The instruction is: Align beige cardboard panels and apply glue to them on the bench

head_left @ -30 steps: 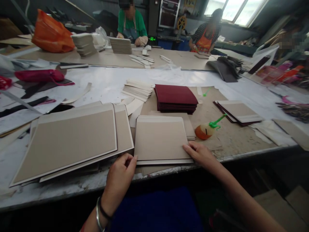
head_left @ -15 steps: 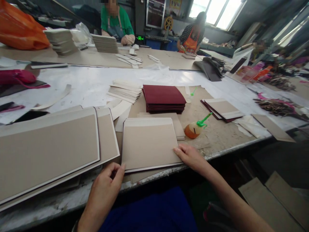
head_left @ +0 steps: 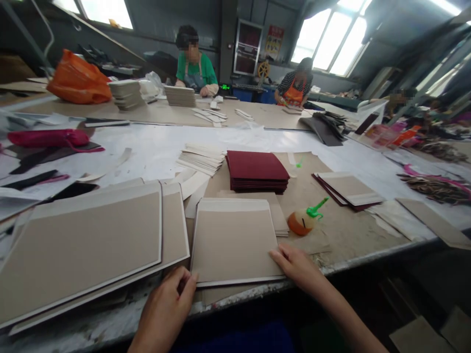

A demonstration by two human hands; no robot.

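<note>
A flat beige board panel (head_left: 235, 242) with pale borders and a dark edge lies in front of me at the table's front edge. My left hand (head_left: 171, 296) is closed on its lower left corner, thumb against index finger. At its lower right edge, my right hand (head_left: 294, 262) grips it, the lower fingers partly hidden. Behind it are some smaller beige boards (head_left: 281, 223) and a stack of dark red panels (head_left: 257, 169). To the right stands a squeeze bottle (head_left: 300, 223) of amber liquid with a green nozzle.
Large beige panels (head_left: 95, 235) overlap at the left, close to my left hand. White strips (head_left: 202, 158) lie beyond. Red-backed panels (head_left: 349, 188) rest to the right. Across the table, a person in green (head_left: 196, 73) and a person in an orange apron (head_left: 294, 88) work.
The view has tilted up, so the whole table sits lower in the picture. Both hands keep their places at the panel's lower corners.
</note>
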